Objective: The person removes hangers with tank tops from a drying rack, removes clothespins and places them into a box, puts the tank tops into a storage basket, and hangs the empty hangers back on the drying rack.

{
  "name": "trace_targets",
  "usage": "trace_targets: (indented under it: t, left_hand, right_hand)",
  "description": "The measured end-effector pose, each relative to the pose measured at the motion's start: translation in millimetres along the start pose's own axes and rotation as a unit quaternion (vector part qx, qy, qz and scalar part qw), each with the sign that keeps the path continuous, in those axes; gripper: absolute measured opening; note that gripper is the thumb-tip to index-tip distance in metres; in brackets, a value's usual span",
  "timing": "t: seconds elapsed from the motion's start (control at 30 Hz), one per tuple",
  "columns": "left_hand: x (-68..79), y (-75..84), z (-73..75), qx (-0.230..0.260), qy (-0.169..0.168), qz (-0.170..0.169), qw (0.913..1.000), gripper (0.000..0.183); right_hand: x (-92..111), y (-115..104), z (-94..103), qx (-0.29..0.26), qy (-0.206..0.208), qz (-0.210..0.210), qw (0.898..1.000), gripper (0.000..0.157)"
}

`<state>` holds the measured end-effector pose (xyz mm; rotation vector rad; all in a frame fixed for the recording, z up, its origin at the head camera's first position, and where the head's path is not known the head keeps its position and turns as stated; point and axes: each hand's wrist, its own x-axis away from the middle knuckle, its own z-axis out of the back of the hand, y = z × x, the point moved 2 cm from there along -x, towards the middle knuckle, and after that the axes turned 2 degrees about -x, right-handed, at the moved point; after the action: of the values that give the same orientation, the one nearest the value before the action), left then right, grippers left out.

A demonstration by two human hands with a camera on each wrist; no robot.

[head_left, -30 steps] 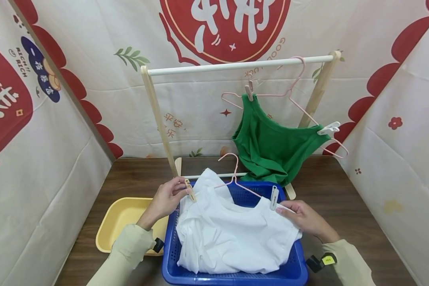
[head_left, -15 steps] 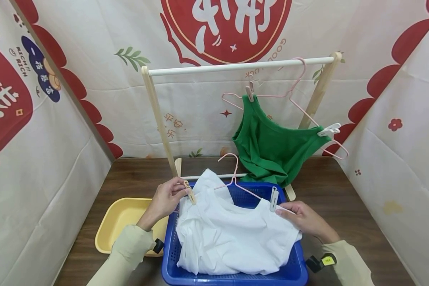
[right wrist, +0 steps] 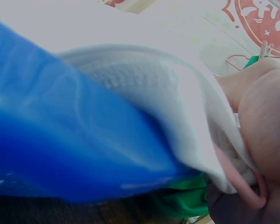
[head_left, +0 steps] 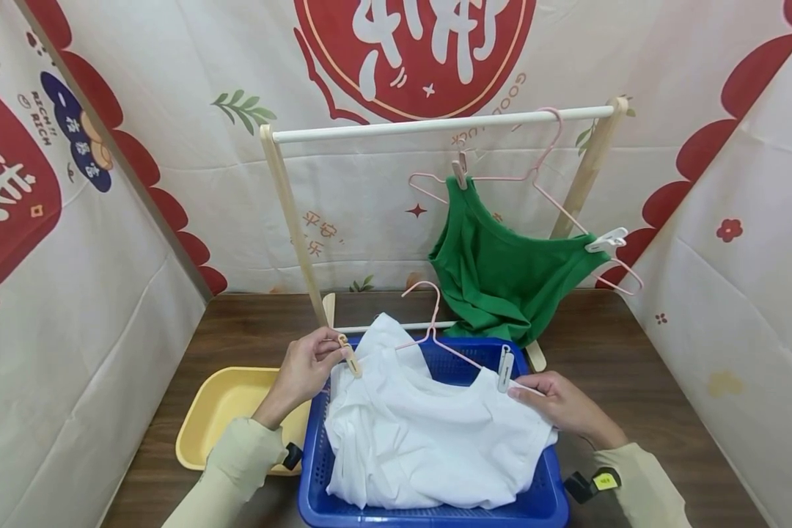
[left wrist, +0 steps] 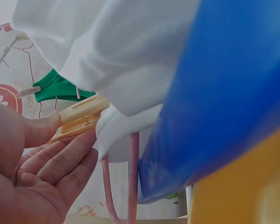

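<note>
A white sleeveless top (head_left: pixel 429 433) lies over the blue basket (head_left: pixel 312 469), with a pink hanger (head_left: pixel 432 323) inside its shoulders. My left hand (head_left: pixel 305 372) pinches a yellow clothespin (head_left: pixel 350 357) at the top's left shoulder. In the left wrist view, the clothespin (left wrist: pixel 79 119) has its tip against the white cloth, and the hanger's end (left wrist: pixel 133 177) pokes out below. My right hand (head_left: pixel 564 403) grips the right shoulder near a white clothespin (head_left: pixel 505 369) clipped there. In the right wrist view, the hanger's pink end (right wrist: pixel 242 186) lies against that hand.
A drying rack with a white bar (head_left: pixel 435 127) stands behind the basket. From it hangs a green top (head_left: pixel 508 264) on a pink hanger, clipped by two clothespins. A yellow tub (head_left: pixel 218 411) sits left of the basket on the brown table (head_left: pixel 165 433).
</note>
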<state>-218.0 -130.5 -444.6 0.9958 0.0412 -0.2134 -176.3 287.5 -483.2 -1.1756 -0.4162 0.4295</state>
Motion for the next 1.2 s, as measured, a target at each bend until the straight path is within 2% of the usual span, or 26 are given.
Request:
trace_targets:
  t: [0.37, 0.77, 1.03, 1.2]
  left_hand:
    - [-0.8, 1.1, 3.7, 0.010, 0.032, -0.031, 0.9990, 0.015]
    - [2.1, 0.2, 26.7, 0.000, 0.043, -0.005, 0.9991, 0.021]
    - [8.4, -3.6, 45.3, -0.011, 0.059, 0.005, 0.9982, 0.027]
    - [12.7, -4.9, 51.8, -0.014, 0.067, 0.018, 0.9975, 0.030]
  right_hand:
    - [0.2, 2.1, -0.2, -0.002, -0.005, 0.006, 1.000, 0.029]
    - [-0.1, 0.8, 0.3, 0.010, 0.004, 0.008, 1.000, 0.027]
    - [-0.3, 1.4, 0.5, 0.006, -0.002, 0.012, 1.000, 0.027]
    - [-0.3, 0.9, 0.4, 0.005, -0.001, 0.008, 1.000, 0.027]
